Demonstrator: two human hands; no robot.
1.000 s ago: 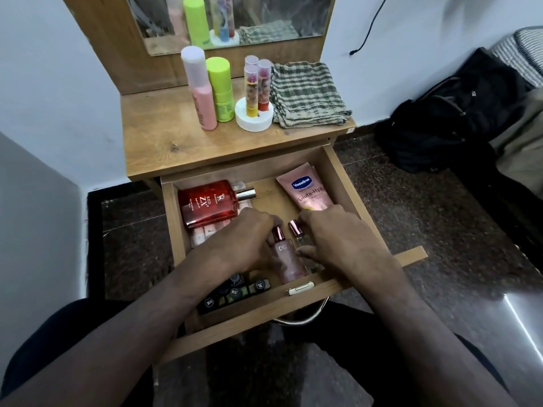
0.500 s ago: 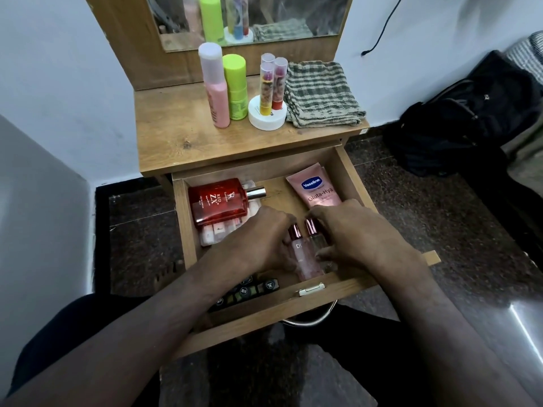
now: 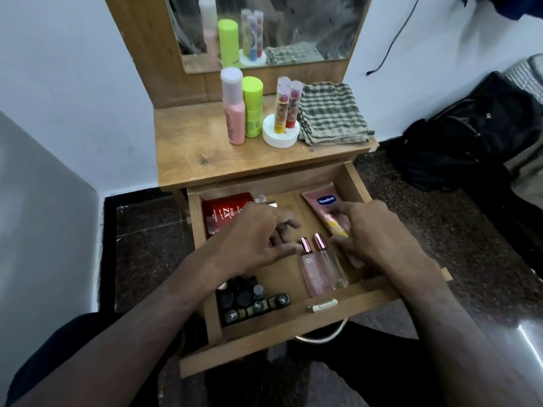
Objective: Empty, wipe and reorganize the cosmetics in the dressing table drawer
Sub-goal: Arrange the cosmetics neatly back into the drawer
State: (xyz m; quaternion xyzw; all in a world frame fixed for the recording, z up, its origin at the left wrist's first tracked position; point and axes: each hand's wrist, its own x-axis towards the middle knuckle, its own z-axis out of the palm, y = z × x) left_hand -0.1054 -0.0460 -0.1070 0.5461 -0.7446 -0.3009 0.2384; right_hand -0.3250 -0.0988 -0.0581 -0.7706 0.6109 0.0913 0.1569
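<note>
Glass perfume vials, two, rose caps, lie side by side in drawer near-right. Left hand and right hand flank them, fingers loosely curled, holding nothing. Likely light, slippery, fragile; pinch mid-body, not caps.

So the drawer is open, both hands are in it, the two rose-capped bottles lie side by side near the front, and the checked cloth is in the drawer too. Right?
One thing is off: the checked cloth is not in the drawer; the head view shows it folded on the tabletop, right of the white stand. The rest holds: both hands are in the open drawer, and the two rose-capped bottles lie side by side near the front.
</note>
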